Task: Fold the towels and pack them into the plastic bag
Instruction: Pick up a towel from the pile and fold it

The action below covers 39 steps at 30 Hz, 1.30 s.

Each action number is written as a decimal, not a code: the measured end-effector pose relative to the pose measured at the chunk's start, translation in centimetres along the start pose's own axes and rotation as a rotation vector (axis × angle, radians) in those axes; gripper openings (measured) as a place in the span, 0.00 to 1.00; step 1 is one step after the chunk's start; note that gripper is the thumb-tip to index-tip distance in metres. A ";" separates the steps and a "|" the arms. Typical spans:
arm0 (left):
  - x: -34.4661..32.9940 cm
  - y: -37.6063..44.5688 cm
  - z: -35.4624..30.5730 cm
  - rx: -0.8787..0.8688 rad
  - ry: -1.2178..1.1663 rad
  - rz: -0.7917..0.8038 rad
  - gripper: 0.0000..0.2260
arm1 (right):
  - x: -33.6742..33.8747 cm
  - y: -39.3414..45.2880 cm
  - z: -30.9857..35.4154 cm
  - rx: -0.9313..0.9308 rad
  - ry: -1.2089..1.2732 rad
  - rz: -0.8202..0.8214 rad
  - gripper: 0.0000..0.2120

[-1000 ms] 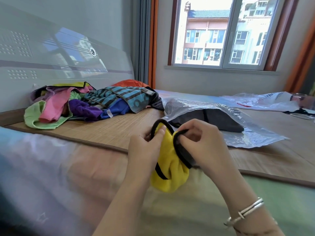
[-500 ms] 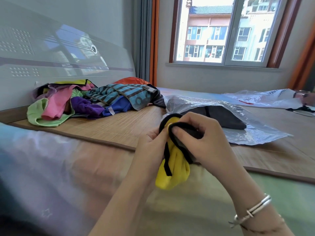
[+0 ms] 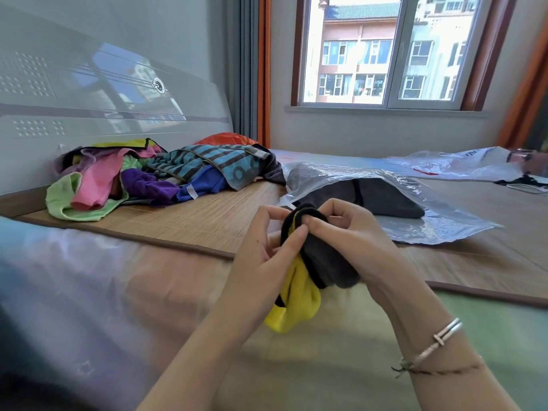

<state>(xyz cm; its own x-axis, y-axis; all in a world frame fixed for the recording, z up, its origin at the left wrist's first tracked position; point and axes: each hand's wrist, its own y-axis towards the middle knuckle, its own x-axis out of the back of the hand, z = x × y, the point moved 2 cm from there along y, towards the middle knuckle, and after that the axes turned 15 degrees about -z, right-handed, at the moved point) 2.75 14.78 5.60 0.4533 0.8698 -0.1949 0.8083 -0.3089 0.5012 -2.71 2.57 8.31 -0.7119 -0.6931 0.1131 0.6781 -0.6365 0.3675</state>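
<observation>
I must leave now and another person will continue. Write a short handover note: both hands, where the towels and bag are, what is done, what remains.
Left hand and right hand both pinch the yellow towel with black trim, bunched and held above the bed, not yet folded flat.
The clear plastic bag lies on the bamboo mat and already holds a dark grey towel.
The heap of unfolded coloured towels waits by the headboard.
Left: fold the yellow one, bag it, then the heap.

We see a sunlit sliding glass window (image 3: pixel 388 51) far beyond the hands, a pale grey glossy headboard (image 3: pixel 112 93) to their left, and a woven bamboo mat (image 3: pixel 207 212) beneath.
</observation>
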 end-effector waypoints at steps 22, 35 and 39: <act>8.5 6.1 -15.1 -0.297 0.550 -0.326 0.06 | 3.8 -2.4 13.4 0.857 -0.961 -0.019 0.11; 11.3 9.8 -12.9 -0.333 0.877 -0.211 0.05 | 0.0 4.8 15.6 0.475 -1.189 0.436 0.15; 12.4 13.3 -10.5 0.047 0.635 -0.232 0.07 | -2.3 8.9 13.8 0.117 -0.890 0.417 0.19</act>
<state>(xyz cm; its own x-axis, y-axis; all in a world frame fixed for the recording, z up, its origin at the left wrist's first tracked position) 15.16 25.56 18.72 -0.0314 0.9684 0.2476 0.8802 -0.0905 0.4658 2.39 3.16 24.07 -0.3304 -0.3168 0.8891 0.9176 -0.3285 0.2240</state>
